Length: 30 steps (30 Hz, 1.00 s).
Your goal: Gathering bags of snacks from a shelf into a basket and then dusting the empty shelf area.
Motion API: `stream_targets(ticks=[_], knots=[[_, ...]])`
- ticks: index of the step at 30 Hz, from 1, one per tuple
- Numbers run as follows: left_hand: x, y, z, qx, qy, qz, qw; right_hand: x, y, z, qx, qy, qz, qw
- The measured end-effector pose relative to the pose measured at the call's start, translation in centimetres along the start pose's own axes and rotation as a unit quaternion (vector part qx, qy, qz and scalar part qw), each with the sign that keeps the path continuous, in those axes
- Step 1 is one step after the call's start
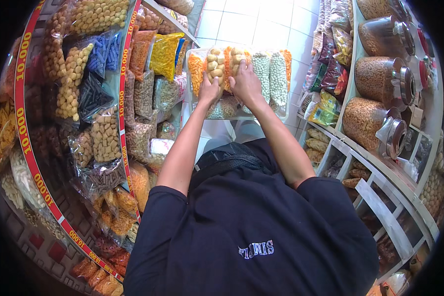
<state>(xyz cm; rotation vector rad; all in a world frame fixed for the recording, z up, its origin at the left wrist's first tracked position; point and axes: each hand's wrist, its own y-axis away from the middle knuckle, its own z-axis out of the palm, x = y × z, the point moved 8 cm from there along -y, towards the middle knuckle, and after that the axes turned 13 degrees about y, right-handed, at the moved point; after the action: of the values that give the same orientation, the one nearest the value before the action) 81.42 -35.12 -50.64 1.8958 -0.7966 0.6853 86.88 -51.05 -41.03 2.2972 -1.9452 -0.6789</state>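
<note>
A white plastic basket [285, 114] stands in front of me, holding several clear bags of snacks. My left hand [209, 88] rests on a bag of round tan snacks [215, 61], with its fingers along the bag's lower left part. On a second bag of round tan snacks [237, 55] lies my right hand [247, 82], fingers spread over its lower part. Bags of orange snacks [196, 70] stand at the left edge, between the tan ones and at the right edge. To the right of my right hand are bags of pale green coated nuts [278, 76]. More bags lie under my wrists.
Shelves with red price strips [123, 74] and bagged snacks [106, 138] line the left side. On the right, large clear jars [377, 79] with metal lids stand on a white shelf, above compartments with bags [316, 142]. White floor tiles [244, 22] show beyond the basket.
</note>
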Motion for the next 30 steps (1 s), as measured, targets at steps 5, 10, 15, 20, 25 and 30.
stream_targets(ticks=[5, 10, 15, 20, 25, 30], knots=[[2.4, 1.3, -0.5, 0.031, 0.025, 0.064, 0.997, 0.3, -0.3, 0.1, -0.012, 0.002, 0.005, 1.000], [4.6, 2.8, -0.7, 0.096, -0.086, 0.151, 0.980, -0.3, -0.1, -0.2, -0.008, -0.001, -0.007, 1.000], [2.9, 2.6, -0.1, 0.106, -0.028, 0.099, 0.989, -0.5, 0.1, -0.2, -0.021, 0.002, 0.002, 1.000], [1.1, 2.3, -1.6, 0.141, -0.017, 0.101, 0.985, -0.2, 0.2, -0.1, -0.021, -0.003, 0.002, 1.000], [1.0, 2.2, -1.8, 0.139, -0.007, 0.087, 0.986, 0.2, 0.4, -0.8, -0.005, 0.002, 0.016, 1.000], [5.2, 5.0, -4.4, 0.157, 0.090, 0.179, 0.967, -1.0, 0.5, -4.2, 0.147, 0.059, -0.047, 0.986]])
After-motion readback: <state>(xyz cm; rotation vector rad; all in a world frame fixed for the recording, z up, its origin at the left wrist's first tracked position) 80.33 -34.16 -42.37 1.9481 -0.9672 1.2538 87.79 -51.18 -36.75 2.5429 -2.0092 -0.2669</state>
